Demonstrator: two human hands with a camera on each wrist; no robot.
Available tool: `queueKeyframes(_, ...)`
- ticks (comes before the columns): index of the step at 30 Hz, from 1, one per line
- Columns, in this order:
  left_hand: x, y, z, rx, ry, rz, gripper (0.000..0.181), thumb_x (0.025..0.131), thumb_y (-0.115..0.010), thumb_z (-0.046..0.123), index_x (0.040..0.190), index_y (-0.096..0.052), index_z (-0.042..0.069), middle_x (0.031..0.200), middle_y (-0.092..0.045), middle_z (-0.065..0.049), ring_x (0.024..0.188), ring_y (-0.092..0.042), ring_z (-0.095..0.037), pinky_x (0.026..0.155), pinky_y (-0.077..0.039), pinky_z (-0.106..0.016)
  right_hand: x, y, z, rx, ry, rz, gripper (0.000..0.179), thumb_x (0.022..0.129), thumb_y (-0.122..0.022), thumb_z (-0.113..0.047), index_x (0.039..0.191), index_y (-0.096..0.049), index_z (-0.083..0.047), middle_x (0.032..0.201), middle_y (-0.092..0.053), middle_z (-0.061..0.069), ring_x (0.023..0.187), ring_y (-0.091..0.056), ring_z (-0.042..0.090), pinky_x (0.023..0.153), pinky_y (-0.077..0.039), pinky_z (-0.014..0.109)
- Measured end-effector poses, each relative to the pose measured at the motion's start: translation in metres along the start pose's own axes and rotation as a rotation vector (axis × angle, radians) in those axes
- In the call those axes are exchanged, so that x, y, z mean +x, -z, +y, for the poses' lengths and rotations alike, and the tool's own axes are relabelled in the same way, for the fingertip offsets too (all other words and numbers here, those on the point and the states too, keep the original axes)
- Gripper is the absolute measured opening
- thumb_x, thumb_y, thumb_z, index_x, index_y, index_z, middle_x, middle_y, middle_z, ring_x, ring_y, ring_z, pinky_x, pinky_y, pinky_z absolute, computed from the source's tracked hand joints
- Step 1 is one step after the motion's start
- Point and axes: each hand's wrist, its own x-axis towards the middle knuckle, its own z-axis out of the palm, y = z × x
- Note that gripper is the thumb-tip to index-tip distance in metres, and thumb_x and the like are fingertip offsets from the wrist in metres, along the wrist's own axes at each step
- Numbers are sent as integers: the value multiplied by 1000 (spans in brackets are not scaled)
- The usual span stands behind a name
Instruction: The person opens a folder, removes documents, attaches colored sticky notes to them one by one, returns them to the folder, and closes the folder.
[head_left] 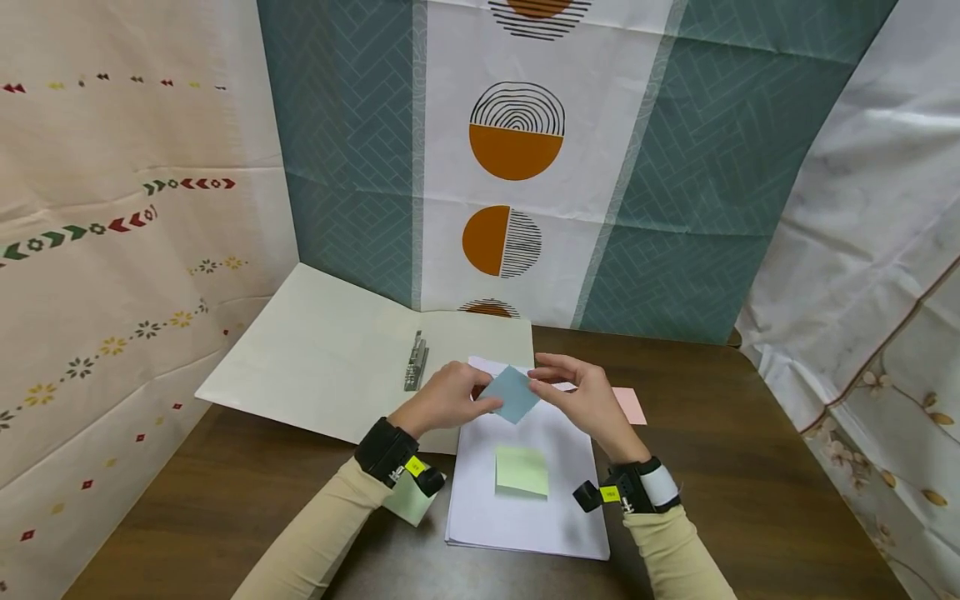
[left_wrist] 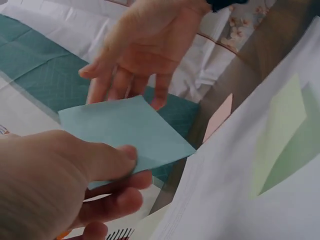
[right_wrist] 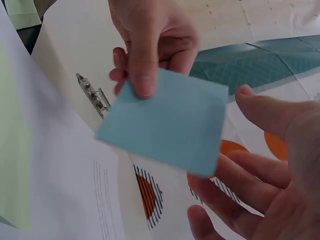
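A square blue sticky note [head_left: 511, 394] is held above a stack of white paper [head_left: 555, 525]. My left hand [head_left: 450, 398] pinches one corner of it between thumb and fingers, as the left wrist view shows with the thumb [left_wrist: 112, 160] on top. My right hand [head_left: 581, 400] is at the note's other side, its fingers spread and relaxed around the edge; in the right wrist view a gap shows between the thumb [right_wrist: 265, 110] and the note. A light green sticky note [head_left: 521, 472] sits on the top sheet, its lower edge lifting.
An open white binder [head_left: 315, 350] with a metal clip [head_left: 416, 362] lies at the left, partly under the paper. Another green note [head_left: 411, 500] lies below my left wrist. A pink note [head_left: 629, 405] shows to the right of the stack. Patterned cloths [head_left: 360, 150] hang behind the table.
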Motion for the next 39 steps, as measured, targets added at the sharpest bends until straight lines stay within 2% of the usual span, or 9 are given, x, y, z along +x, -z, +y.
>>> queueKeyframes(3, 0, -3, 2, 49, -27, -75, 18, 104, -81, 20, 96, -82, 3, 75, -72, -2, 67, -50, -5, 62, -36, -19, -1, -2, -1, -51, 42, -54, 39, 103, -83, -18, 140, -78, -5, 124, -85, 16, 117, -78, 29, 86, -61, 31)
queueKeyframes(7, 0, -7, 4, 54, -83, -120, 18, 104, -81, 19, 91, -79, 6, 69, -59, 3, 66, -44, -4, 62, -32, -19, -2, -5, -1, -93, 71, -104, 17, 102, -84, -14, 114, -87, -2, 108, -86, 16, 97, -73, 16, 76, -58, 27)
queueKeyframes(9, 0, -8, 5, 44, -90, -116, 15, 104, -81, 18, 94, -81, 7, 72, -64, 3, 67, -47, -4, 63, -33, -19, -2, -5, -1, -102, 75, -99, 11, 101, -83, -11, 105, -88, -1, 103, -85, 15, 90, -69, 13, 73, -55, 25)
queueKeyframes(13, -1, -6, 4, 41, -83, -83, 11, 103, -81, 17, 100, -84, 7, 84, -78, -1, 71, -54, -3, 65, -40, -18, -3, -4, -1, -126, 81, -81, 8, 100, -84, -9, 100, -87, -2, 94, -83, 13, 85, -65, 13, 71, -52, 25)
queueKeyframes(18, -2, 0, 1, 57, -104, -39, 10, 103, -79, 15, 103, -85, 7, 92, -84, -3, 74, -60, 0, 69, -46, -18, -4, -2, -1, -181, 58, -109, 7, 99, -84, -8, 93, -85, -5, 84, -77, 7, 82, -60, 15, 72, -48, 27)
queueKeyframes(24, -2, 1, 0, 38, -91, -37, 13, 103, -80, 18, 105, -85, 6, 90, -83, -4, 76, -59, 1, 69, -46, -18, -4, 0, -2, -197, 94, -88, 7, 98, -85, -6, 91, -86, -5, 84, -79, 6, 82, -61, 14, 71, -48, 27)
queueKeyframes(31, -1, 0, -2, -58, -86, -24, 19, 104, -83, 23, 104, -86, 5, 90, -86, -7, 78, -64, 2, 67, -48, -18, -3, 5, -3, -41, 62, 30, 8, 101, -83, -9, 94, -86, -5, 95, -86, 14, 90, -70, 18, 73, -49, 28)
queueKeyframes(35, -2, 1, 2, -39, -88, -45, 19, 106, -79, 21, 98, -87, 5, 88, -87, -7, 73, -60, 2, 62, -43, -18, -2, 6, -1, -18, 22, 26, 11, 102, -84, -13, 97, -87, -4, 98, -85, 17, 90, -70, 20, 68, -49, 28)
queueKeyframes(39, -3, 3, 3, 7, -42, -103, 19, 105, -80, 20, 94, -87, 6, 84, -85, -5, 75, -60, -3, 67, -43, -19, -2, 8, -1, -17, 24, 7, 15, 100, -86, -16, 109, -89, -4, 111, -87, 17, 95, -72, 19, 72, -56, 28)
